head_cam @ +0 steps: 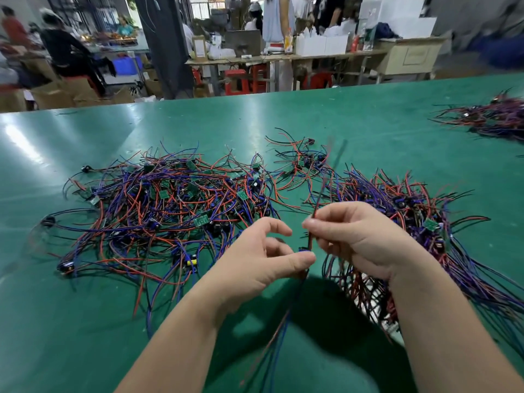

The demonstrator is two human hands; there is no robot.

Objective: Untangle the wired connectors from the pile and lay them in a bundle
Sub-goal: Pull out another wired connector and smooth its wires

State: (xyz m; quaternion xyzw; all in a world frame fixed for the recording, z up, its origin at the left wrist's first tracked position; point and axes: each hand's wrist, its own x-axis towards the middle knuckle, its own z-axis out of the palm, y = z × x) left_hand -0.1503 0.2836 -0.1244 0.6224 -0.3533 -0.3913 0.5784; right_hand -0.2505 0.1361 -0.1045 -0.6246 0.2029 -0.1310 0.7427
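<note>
The tangled pile (170,205) of red, blue and black leads sprawls across the green table (368,114). Just right of the pile, the left hand (261,262) pinches one wired connector (304,249) under its thumb, forefinger lifted clear, leads trailing downward. Next right, the right hand (365,239) pinches blurred wires rising from it, probably the same piece. Farther right of the pile lies the bundle (419,205), its wires roughly parallel.

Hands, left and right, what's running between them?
One wired connector: the left hand pinches its small end piece, and the right hand pinches its red and black wires just above. The head view shows this.
</note>
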